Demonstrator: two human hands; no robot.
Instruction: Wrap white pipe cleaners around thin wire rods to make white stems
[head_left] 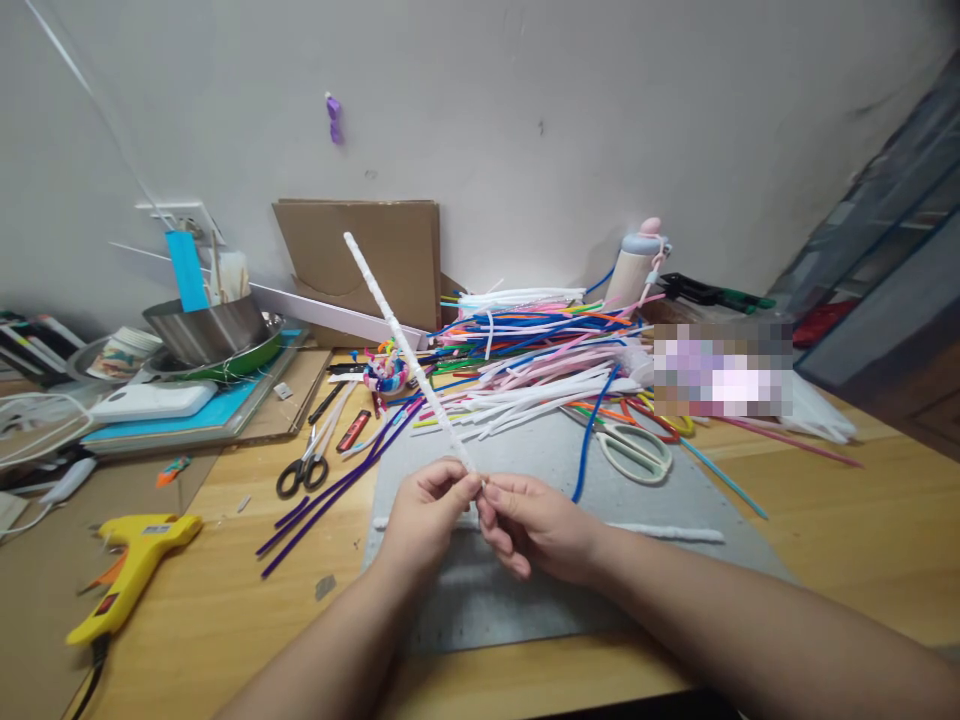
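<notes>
A long white wrapped stick (401, 345) slants up and to the left from my two hands, over the grey mat (517, 610). My left hand (439, 500) pinches its lower end between thumb and fingers. Touching it there, my right hand (529, 520) has thumb and forefinger closed on the same end, its other fingers curled below. A second white stick (667, 534) lies flat on the mat, passing behind my hands. Bundles of coloured pipe cleaners (540, 350) are heaped beyond the mat.
Black-handled scissors (302, 476) and purple stems (341, 480) lie left of the mat, a yellow glue gun (135, 570) further left. Pale green scissors (636, 453) rest at the mat's right. A bottle (634, 270) and cardboard (375, 260) stand behind.
</notes>
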